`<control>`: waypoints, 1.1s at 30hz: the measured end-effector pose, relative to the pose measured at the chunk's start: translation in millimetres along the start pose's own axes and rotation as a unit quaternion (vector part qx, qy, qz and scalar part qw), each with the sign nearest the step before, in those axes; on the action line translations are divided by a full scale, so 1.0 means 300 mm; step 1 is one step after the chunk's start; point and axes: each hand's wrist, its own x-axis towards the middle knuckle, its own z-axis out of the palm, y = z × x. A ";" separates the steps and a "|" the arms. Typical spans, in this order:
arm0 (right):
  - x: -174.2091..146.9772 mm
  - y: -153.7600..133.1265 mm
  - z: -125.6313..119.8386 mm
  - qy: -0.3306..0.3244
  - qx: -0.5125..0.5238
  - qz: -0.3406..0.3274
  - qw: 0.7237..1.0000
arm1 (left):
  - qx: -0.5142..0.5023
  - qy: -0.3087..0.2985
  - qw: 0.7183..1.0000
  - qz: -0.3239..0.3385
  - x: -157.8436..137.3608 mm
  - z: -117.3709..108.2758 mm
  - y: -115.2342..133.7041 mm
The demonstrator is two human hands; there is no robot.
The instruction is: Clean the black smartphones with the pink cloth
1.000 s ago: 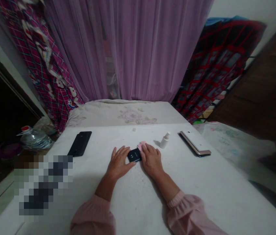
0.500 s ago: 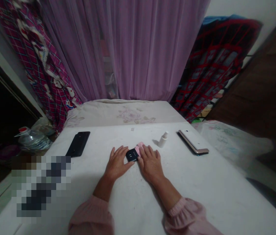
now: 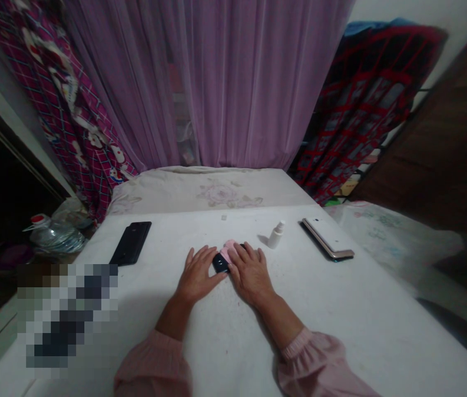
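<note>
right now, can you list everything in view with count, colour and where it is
dark phone: 1, black, between the hands
pink cloth: 1, pink, on the phone under the right fingers
spray bottle: 1, white, beyond the right hand
right phone stack: at least 2, white on top, table's right
left phone stack: apparently 2, black, table's left
small piece: 1, pale, table's far part
table: 1, white-covered, centre
floral cloth: 1, cream, far end
curtains: purple, behind; panel count unclear
patterned fabric: 1, magenta, far left
hanging fabric: red and black, far right, count unclear
water jug: 1, clear, red cap, left of table
pixelated patch: contents unreadable, near left
hands: 2, left and right, pink sleeves
</note>
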 end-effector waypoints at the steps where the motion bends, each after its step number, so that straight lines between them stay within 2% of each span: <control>1: 0.003 0.000 0.001 0.003 0.000 0.015 1.000 | 0.000 -0.002 1.000 0.000 0.000 -0.001 0.000; 4: 0.011 0.004 0.006 0.019 -0.009 0.064 0.998 | -0.001 -0.007 1.000 -0.002 0.001 -0.004 0.002; 7: 0.013 0.009 0.010 0.027 -0.014 0.086 0.996 | -0.003 -0.005 1.000 0.002 0.001 -0.002 0.001; 10: 0.013 0.009 0.009 0.023 -0.010 0.076 0.997 | -0.003 0.003 1.000 0.007 0.000 0.003 -0.003; 15: 0.009 -0.010 -0.003 0.001 0.013 -0.005 1.000 | 0.000 0.005 1.000 0.009 0.001 0.006 -0.004; 17: 0.008 -0.017 -0.007 -0.001 0.020 -0.018 1.000 | 0.002 0.002 1.000 0.005 0.001 0.003 -0.002; 20: 0.009 -0.020 -0.006 0.007 0.014 -0.002 1.000 | 0.003 -0.003 1.000 0.001 0.002 0.000 0.001; 27: 0.013 0.003 0.012 0.030 -0.012 0.086 0.996 | -0.002 0.000 1.000 0.005 -0.001 0.001 -0.004; 30: 0.009 0.004 0.010 0.030 -0.014 0.074 0.997 | -0.005 0.006 1.000 0.008 -0.002 0.002 -0.004; 33: 0.002 -0.005 -0.004 0.012 0.002 0.020 1.000 | -0.001 0.007 1.000 0.005 -0.001 0.003 0.000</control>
